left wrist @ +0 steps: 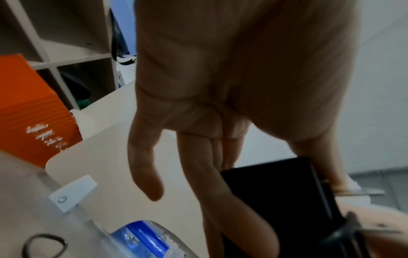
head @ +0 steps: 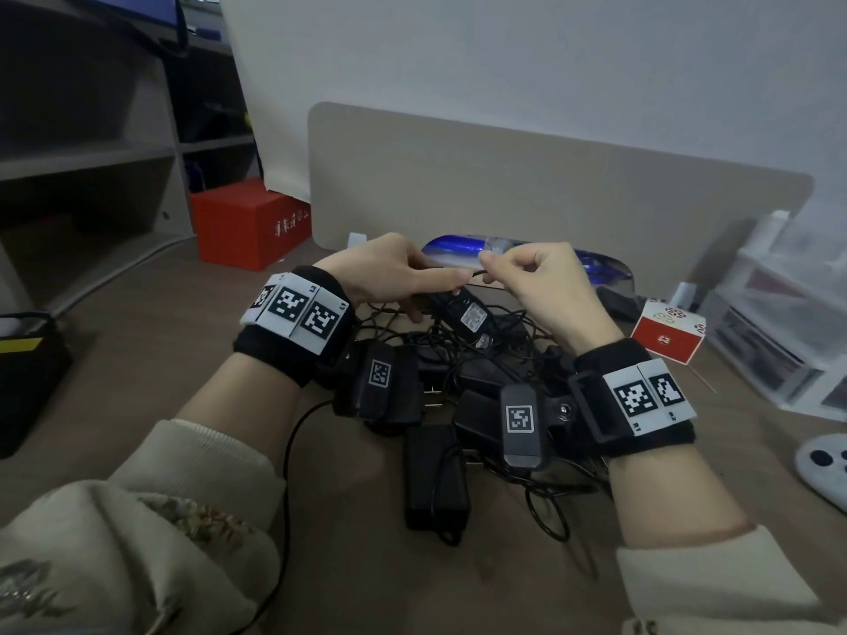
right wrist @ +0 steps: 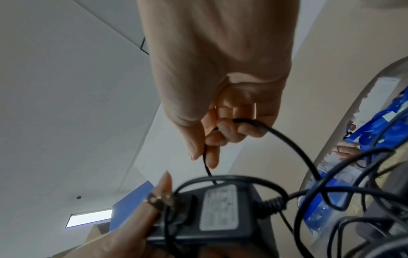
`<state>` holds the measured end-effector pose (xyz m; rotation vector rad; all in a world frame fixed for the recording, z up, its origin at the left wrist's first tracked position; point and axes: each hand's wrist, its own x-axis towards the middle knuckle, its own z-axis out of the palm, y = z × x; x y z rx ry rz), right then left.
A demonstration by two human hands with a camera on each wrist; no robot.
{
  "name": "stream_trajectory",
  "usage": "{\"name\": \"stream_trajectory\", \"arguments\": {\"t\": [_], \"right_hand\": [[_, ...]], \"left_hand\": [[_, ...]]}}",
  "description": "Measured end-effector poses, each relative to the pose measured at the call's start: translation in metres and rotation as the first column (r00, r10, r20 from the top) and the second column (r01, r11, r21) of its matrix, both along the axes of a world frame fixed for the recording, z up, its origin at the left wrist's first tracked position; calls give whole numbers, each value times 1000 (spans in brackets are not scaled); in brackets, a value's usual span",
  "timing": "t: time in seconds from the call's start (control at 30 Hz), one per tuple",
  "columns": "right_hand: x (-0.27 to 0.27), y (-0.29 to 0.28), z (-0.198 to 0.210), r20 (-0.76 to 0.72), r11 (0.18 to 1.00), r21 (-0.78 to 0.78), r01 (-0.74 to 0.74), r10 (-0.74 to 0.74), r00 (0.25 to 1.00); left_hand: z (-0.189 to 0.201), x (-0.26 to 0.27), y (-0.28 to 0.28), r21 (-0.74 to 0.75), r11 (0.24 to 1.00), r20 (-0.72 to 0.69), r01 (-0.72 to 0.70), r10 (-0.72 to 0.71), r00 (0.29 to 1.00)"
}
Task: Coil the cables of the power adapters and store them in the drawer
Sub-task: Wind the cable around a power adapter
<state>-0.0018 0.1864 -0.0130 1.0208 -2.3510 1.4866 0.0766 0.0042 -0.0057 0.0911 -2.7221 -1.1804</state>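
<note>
Black power adapter (head: 463,311) held raised at centre frame in the head view, above the heap on the brown counter (head: 151,341). Left hand (head: 398,272) grips its body; in the left wrist view the fingers (left wrist: 223,200) curl around the dark block at lower right of frame. Label on the adapter faces up, pale grey. Right hand (head: 545,286), just right of the adapter, pinches the thin black cable (right wrist: 284,137) between thumb and curled fingers; in the right wrist view the cable runs from that pinch down to the adapter at lower centre, one loop already lying across its top.

Pile of adapters (head: 458,382) sits below both hands, centre to lower centre of frame, cords tangled. Count is uncertain: one in hand, one separate brick (head: 435,478) at lower centre, perhaps three or four more partly hidden behind the wrist cameras. One loose cable (head: 286,451) runs off toward lower left.

Behind the hands, upper centre: one beige divider panel (head: 550,190) and one clear bin with blue contents (head: 605,268). One red box (head: 247,222) at upper left. One small red-and-white box (head: 667,334) at right, beside clear plastic drawers (head: 779,341). One white controller (head: 825,465) at the right edge.
</note>
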Motion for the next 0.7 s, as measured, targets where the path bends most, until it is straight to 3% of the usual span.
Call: {"name": "stream_trajectory", "arguments": {"t": [0.2,0.4,0.57,0.7], "right_hand": [[12,-6,4,-86,988,151,-36,49,995],[22,-12,6,-123,998,54,-45,51,991],[26,-11,7,-123,989,122,-79,94,988],[26,-11,5,-115,990,86,-112,121,986]], "left_hand": [[-10,-12,-3,102,985,-139,-140,154,978],[-10,-15,-8,112,961,-245,-254,274,930],[-12,-15,-9,62,951,-331,-304,307,892],[-11,-15,-7,74,943,-373,-324,328,868]]}}
